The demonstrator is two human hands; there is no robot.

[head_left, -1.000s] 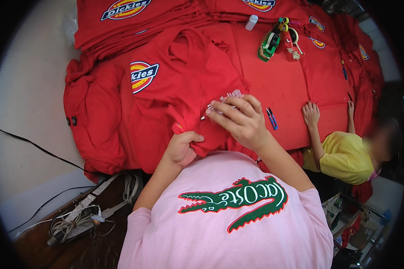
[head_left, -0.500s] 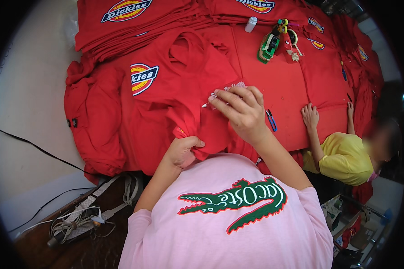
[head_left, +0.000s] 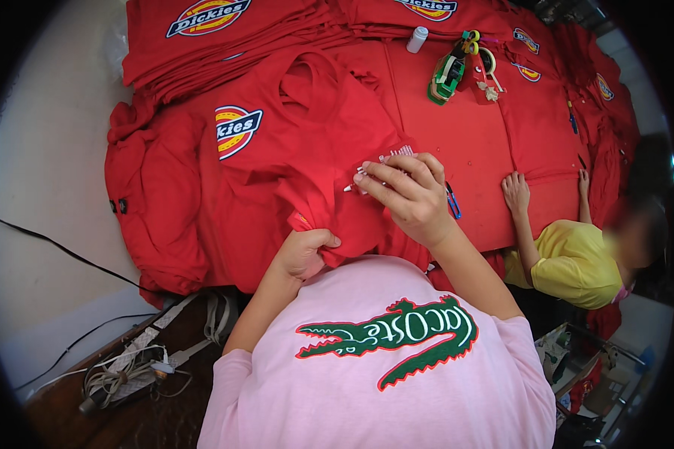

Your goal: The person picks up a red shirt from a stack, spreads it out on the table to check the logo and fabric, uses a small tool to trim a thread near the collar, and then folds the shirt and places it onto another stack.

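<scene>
A red T-shirt [head_left: 277, 179] with a printed logo on its chest lies spread on the table, its neck opening toward the far side. With my left hand [head_left: 307, 253] I pinch a bunched lower edge of this shirt, next to a small orange label [head_left: 301, 220]. My right hand [head_left: 416, 198] is raised over the shirt's right part, fingertips closed on a small see-through item [head_left: 397, 153] with white print. A short white tip [head_left: 348, 188] sticks out at its left. My fingers hide most of the item, so its kind is unclear.
Stacks of folded red shirts [head_left: 232, 75] line the far side. Beyond my right hand are blue thread snips [head_left: 454, 200], a white bottle [head_left: 417, 40] and a green tape dispenser [head_left: 447, 78]. A co-worker in yellow [head_left: 569, 262] handles red cloth at right. Cables [head_left: 116, 378] lie lower left.
My right hand has shifted slightly down and to the right with the see-through item, now partly covering the thread snips. My left hand keeps its hold on the shirt.
</scene>
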